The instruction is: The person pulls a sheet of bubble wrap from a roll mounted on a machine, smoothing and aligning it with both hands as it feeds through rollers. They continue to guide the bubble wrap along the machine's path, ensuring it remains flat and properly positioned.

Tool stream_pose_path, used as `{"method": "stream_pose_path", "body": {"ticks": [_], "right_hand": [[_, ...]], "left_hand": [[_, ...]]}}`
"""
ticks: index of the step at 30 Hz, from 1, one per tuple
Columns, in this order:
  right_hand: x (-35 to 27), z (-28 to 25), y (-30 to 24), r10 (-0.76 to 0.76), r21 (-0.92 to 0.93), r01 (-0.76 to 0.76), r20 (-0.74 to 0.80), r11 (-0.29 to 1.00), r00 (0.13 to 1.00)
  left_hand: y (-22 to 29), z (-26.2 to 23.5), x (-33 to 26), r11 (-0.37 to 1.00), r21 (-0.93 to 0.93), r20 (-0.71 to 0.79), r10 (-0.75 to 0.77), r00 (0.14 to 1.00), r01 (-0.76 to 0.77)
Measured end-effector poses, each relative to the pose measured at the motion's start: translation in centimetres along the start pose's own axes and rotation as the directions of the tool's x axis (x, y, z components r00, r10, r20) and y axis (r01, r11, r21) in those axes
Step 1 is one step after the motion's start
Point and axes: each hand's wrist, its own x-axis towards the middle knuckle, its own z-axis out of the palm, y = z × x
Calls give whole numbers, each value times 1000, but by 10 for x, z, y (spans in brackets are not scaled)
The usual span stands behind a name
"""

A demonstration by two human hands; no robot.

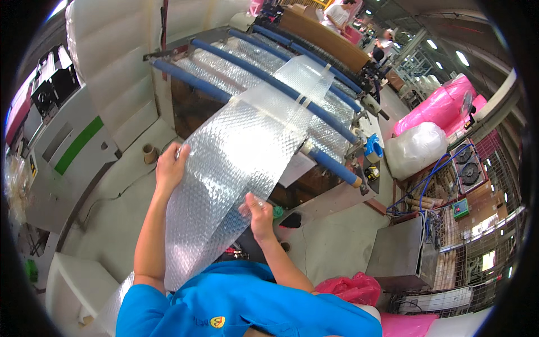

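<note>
- Here, a long sheet of bubble wrap (236, 163) runs down from a machine's blue rollers (264, 78) toward the person's chest, and both hands hold it by its edges.
- The left hand (170, 167) lies on the sheet's left edge, fingers together and curled over it.
- The right hand (257, 210) grips the right edge lower down, fingers clamped on the plastic.
- Judging by how it lies, a good length is already drawn off the rollers; the upper end remains on the machine, taped to a further piece, so the sheet is not yet free.
- To the right, pink bags (443, 104) and a white bag (415, 147) stand on the floor.
</note>
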Motion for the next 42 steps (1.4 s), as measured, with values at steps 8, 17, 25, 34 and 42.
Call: {"method": "stream_pose_path", "body": {"ticks": [8, 17, 25, 34, 42], "right_hand": [[36, -38, 112, -51, -243, 28, -88, 970, 995], [39, -39, 119, 24, -129, -40, -118, 991, 993], [44, -43, 128, 9, -133, -27, -135, 991, 991], [15, -2, -63, -566, 173, 597, -201, 783, 800], [-102, 45, -216, -795, 966, 63, 167, 249, 583]], "left_hand": [[-87, 90, -1, 989, 146, 69, -42, 997, 32], [-87, 128, -9, 979, 202, -3, -40, 999, 40], [-90, 133, -7, 971, 231, -13, -55, 998, 56], [-93, 144, -3, 975, 223, -25, 12, 1000, -6], [-83, 135, -11, 958, 286, -27, 21, 999, -12]]}}
